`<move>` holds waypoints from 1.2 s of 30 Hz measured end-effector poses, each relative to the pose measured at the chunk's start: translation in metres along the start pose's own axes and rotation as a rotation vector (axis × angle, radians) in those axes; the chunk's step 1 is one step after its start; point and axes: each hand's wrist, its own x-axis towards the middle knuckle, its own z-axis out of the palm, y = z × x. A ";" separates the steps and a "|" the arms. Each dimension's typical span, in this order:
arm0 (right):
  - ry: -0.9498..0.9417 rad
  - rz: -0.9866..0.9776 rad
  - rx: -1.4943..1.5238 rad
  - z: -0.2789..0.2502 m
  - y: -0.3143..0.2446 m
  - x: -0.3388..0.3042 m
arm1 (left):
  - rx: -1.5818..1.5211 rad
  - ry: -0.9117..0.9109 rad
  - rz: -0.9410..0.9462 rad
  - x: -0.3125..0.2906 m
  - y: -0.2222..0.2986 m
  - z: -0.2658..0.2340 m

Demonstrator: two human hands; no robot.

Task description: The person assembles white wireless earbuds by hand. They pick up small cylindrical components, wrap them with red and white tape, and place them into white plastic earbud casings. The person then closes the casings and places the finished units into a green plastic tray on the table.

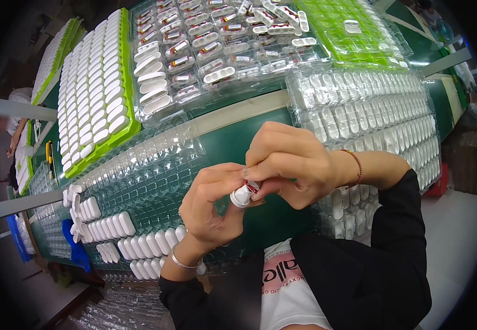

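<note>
Close in front of my chest, my left hand [208, 201] pinches a small white plastic case [240, 197] between thumb and fingers. Its rounded end points down toward me, and a bit of red and metal shows at its open side. My right hand [290, 162] is closed at the same case, thumb and forefinger pressed against its upper right side. Exactly what the right fingertips grip is hidden. Beneath both hands lies the dark green tabletop [227, 143].
A clear tray [156, 165] at left bears rows of white oval cases [120, 224]. Behind it, a green tray [131, 118] holds more. Farther back, a clear tray [244, 85] carries shells with red-and-silver parts. Clear trays of white shells [359, 118] are at right. Another person's arm [15, 137] shows far left.
</note>
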 end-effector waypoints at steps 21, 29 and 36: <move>-0.188 0.281 -1.081 -0.094 0.248 0.060 | 0.084 -0.057 -0.223 0.018 -0.007 -0.002; -0.001 0.385 -1.010 -0.072 0.244 0.070 | 0.045 -0.093 -0.261 0.011 -0.008 -0.014; 0.046 -0.019 -0.475 -0.038 0.087 0.052 | -0.320 0.141 -0.586 0.020 -0.012 -0.015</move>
